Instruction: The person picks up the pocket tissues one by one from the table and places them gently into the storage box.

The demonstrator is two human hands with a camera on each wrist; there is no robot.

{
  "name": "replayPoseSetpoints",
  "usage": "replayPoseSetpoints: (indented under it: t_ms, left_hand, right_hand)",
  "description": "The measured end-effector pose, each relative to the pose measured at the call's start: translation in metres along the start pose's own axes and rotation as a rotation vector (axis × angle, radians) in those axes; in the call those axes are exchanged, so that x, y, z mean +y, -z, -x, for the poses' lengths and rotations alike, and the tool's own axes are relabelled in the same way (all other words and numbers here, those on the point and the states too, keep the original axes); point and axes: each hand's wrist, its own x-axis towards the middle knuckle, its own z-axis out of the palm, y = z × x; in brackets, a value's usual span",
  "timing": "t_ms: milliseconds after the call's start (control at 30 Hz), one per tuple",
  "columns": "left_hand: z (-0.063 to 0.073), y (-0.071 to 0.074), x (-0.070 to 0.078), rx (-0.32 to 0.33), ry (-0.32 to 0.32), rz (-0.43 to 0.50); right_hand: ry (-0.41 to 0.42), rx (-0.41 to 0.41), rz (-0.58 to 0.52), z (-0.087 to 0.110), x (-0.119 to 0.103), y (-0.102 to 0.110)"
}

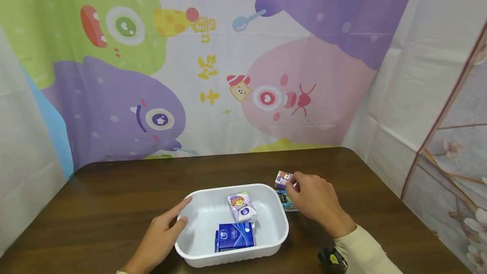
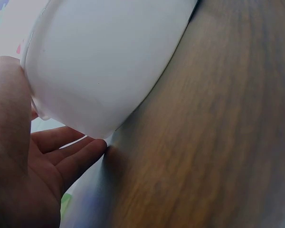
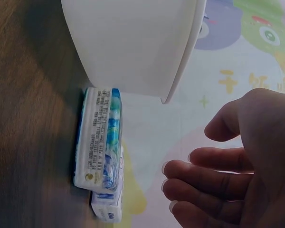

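Note:
My left hand (image 1: 161,234) touches the left end of a white plastic basin (image 1: 281,223), thumb and index finger at its rim. In the left wrist view, fingers (image 2: 80,159) rest low against its outer wall. Inside the basin lie a lilac cartoon tissue pack (image 1: 242,207) and a dark blue tissue pack (image 1: 236,236), with another blue edge beneath. Just right of the basin sit a teal-blue tissue pack (image 3: 99,137) and, behind it, a lilac cartoon pack (image 1: 283,179). Above these two hovers my right hand (image 1: 316,195), fingers loosely bent and holding nothing.
The dark wooden table (image 1: 114,206) has its far edge against a cartoon-print cloth (image 1: 213,130). A floral curtain (image 1: 456,160) hangs along the right side. A black device with a yellow mark (image 1: 332,259) is near the right sleeve.

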Motion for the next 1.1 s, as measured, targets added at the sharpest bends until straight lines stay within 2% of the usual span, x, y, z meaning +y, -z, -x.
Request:
replayPoseSetpoints:
  t_ms: [200, 500, 1100]
  left_hand:
    - [0.001, -0.001, 0.000, -0.006, 0.000, 0.009]
    - [0.001, -0.001, -0.002, 0.008, -0.034, -0.002]
    - [0.001, -0.001, -0.004, 0.012, -0.029, 0.005]
  right_hand:
    - [-0.009, -0.023, 0.007, 0.001, 0.001, 0.000]
    - [-0.031, -0.043, 0.004, 0.000, 0.003, 0.002]
    - [-0.075, -0.098, 0.023, -0.003, 0.013, 0.003]
